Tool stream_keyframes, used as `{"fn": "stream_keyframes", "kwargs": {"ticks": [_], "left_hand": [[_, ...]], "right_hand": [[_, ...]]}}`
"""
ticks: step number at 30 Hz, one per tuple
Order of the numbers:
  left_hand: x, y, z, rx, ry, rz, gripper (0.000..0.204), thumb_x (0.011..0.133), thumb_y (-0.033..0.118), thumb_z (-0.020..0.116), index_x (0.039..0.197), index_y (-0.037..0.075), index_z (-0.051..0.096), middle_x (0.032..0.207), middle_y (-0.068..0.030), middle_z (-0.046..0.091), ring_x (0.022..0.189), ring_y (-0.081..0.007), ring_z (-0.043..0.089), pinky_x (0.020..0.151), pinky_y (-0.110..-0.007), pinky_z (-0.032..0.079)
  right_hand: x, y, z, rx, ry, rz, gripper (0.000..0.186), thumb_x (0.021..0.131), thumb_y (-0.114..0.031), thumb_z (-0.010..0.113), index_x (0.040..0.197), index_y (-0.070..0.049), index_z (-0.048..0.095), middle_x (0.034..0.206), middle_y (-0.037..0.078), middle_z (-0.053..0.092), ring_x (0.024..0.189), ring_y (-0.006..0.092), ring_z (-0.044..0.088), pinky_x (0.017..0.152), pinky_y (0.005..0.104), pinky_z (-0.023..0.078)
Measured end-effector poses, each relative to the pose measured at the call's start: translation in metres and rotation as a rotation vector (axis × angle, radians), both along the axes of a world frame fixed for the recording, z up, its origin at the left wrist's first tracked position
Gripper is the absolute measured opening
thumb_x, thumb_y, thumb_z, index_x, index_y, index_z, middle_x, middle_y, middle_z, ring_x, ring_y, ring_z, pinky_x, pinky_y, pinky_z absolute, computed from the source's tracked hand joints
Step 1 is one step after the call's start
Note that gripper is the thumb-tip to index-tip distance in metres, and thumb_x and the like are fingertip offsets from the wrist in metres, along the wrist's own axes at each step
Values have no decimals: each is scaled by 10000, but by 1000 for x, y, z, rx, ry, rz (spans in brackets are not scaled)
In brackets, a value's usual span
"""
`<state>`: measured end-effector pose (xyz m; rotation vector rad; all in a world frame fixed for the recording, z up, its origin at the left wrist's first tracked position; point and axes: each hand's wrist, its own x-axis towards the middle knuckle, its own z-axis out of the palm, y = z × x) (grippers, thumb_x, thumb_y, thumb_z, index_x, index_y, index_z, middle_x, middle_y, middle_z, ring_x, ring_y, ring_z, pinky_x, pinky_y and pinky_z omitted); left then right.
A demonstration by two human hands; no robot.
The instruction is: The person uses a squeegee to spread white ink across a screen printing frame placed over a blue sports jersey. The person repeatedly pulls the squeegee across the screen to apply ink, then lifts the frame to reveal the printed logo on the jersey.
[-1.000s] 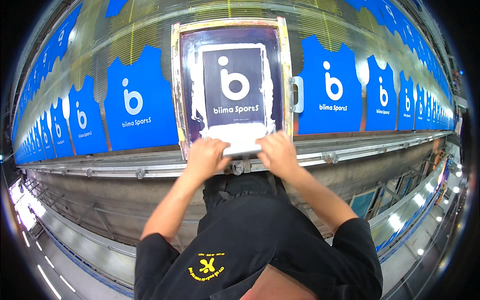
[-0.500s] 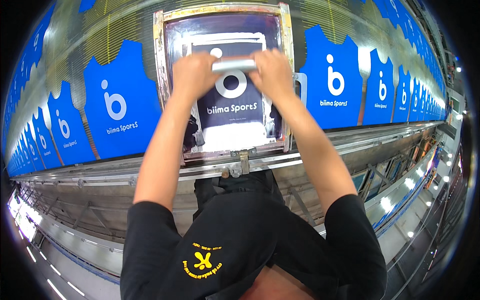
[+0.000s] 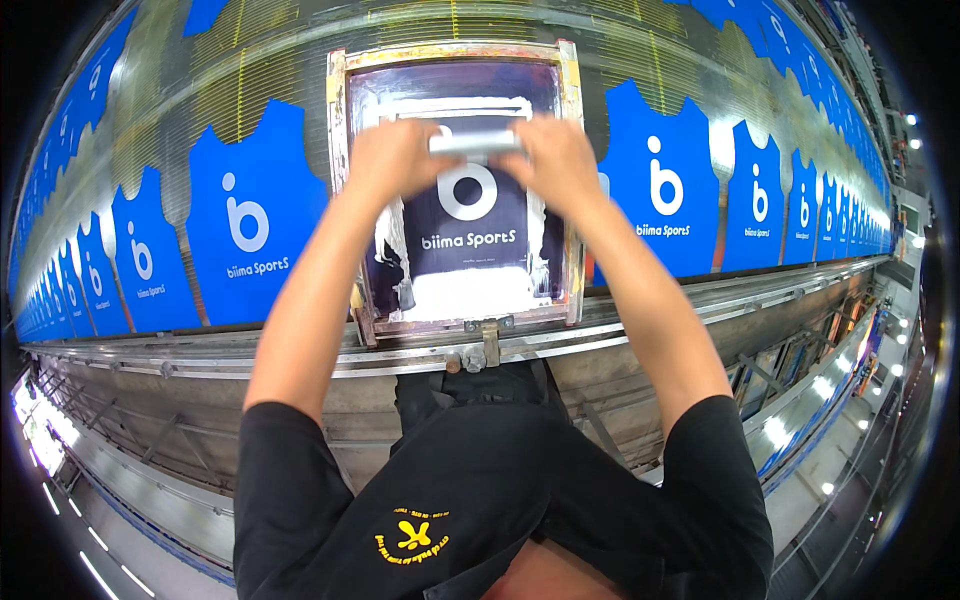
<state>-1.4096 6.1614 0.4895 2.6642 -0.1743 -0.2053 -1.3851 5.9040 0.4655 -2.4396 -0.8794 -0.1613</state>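
Observation:
A silver, bar-shaped squeegee [image 3: 475, 144] spans the far half of a printing screen. My left hand [image 3: 395, 162] is closed around its left end, and my right hand [image 3: 556, 160] grips the right end. Beneath them lies the screen's pale, ink-stained frame [image 3: 570, 110], with a dark mesh [image 3: 450, 215] bearing a light round logo and lettering. White ink [image 3: 470, 288] is pooled along the near part of the mesh, with smears up both sides and a thin band at the far end. The squeegee's blade edge is hidden, and my hands are slightly blurred.
Blue printed tank-top-shaped fabric pieces lie in a row on the long table, one [image 3: 243, 205] left of the screen and another [image 3: 664, 180] right. A metal rail [image 3: 600, 318] runs along the near edge, with a metal clamp [image 3: 490, 340] at the frame.
My view has shifted, so the screen sits lower in the picture. Both hands and the squeegee have moved slightly toward the screen's far end, covering more of the logo's upper dot.

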Motion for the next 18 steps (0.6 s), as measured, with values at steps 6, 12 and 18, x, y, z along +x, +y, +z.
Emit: {"fn": "stream_keyframes", "kwargs": {"ticks": [6,12,18], "left_hand": [[55,4,-18,58,-60,25,399,788,531,866,971,177,852,827,-110,777,785,-356,750,719,-451,579],[-131,-25,-41,22,-320,-7,339,650,253,954,968,205,845,800,-35,761,728,-257,730,696,-405,565],[-224,-47,-17,10,-197,-92,255,665,218,925,875,152,796,839,-26,764,830,-225,751,722,-374,547]], "right_hand": [[55,29,-27,-34,-19,-147,295,770,-272,883,874,-85,680,932,88,719,934,334,662,826,476,479],[-121,-10,-35,-37,-69,-58,332,643,-133,837,916,-110,649,859,60,594,815,264,592,758,427,433],[-216,-34,-10,17,5,-48,424,627,-175,897,977,-96,670,890,59,600,846,277,606,764,431,432]]}}
